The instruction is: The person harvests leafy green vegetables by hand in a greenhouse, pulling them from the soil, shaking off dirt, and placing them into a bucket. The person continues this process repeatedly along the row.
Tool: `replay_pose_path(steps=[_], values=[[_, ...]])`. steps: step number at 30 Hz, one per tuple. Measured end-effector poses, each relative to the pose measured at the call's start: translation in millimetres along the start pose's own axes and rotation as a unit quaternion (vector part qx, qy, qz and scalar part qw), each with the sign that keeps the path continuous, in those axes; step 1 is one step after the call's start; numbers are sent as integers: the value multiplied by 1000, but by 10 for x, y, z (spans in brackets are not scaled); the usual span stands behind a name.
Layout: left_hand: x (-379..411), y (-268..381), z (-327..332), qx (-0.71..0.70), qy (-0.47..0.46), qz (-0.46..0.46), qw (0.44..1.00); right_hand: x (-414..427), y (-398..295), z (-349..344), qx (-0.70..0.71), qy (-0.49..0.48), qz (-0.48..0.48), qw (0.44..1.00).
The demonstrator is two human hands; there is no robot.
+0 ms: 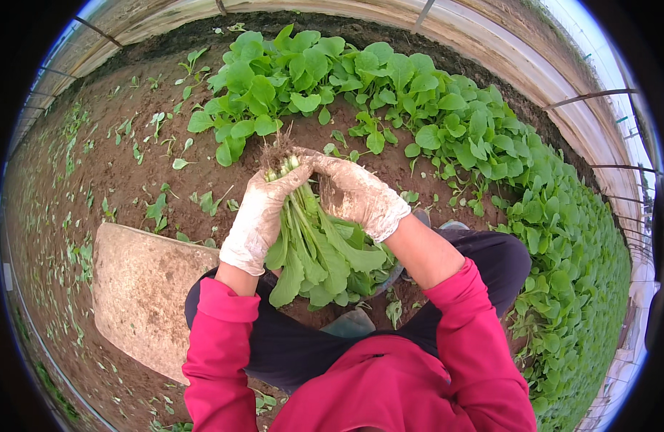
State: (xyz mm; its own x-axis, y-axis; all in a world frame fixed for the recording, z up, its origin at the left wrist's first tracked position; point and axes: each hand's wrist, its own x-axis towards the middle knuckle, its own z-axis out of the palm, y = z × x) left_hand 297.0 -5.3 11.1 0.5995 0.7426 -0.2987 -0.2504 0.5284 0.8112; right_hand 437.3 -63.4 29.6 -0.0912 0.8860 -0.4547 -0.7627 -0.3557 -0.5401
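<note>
My left hand (260, 213), in a thin, soil-stained white glove, is shut around the stems of a bunch of leafy greens (310, 245). The leaves hang down toward my lap, and the pale stem bases point away from me. Soil clings to the tangled roots (276, 151) at the far end. My right hand (356, 191), in a similar dirty glove, grips the bunch's root end from the right with bent fingers. Its fingertips are partly hidden. Below the held bunch, more loose leaves (359, 283) lie between my legs, partly covering a rounded rim.
Dense green plants (558, 259) grow along the right and across the front. Bare brown soil (148, 140) with scattered leaves spreads to the left. A dirt-covered pale board or sheet (148, 297) lies beside my left leg. Plastic greenhouse sheeting (494, 48) with metal ribs curves around the bed.
</note>
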Motion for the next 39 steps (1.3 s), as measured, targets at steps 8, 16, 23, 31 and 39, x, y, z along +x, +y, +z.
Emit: replay_pose_path(steps=[8,16,23,31,39], values=[[-91,329,-153,71,168,141,973,-267,419,-2259,-354,467,-162,794],[-173,442,-376,84,271,203,937,-681,2053,-2611,289,413,96,859],[-246,409,-330,264,281,164,908,-381,1984,-2716,299,355,78,883],[-165,404,-342,130,318,117,932,471,1203,-2683,229,326,42,916],[-225,418,-275,188,315,117,923,482,1256,-2643,224,239,27,945]])
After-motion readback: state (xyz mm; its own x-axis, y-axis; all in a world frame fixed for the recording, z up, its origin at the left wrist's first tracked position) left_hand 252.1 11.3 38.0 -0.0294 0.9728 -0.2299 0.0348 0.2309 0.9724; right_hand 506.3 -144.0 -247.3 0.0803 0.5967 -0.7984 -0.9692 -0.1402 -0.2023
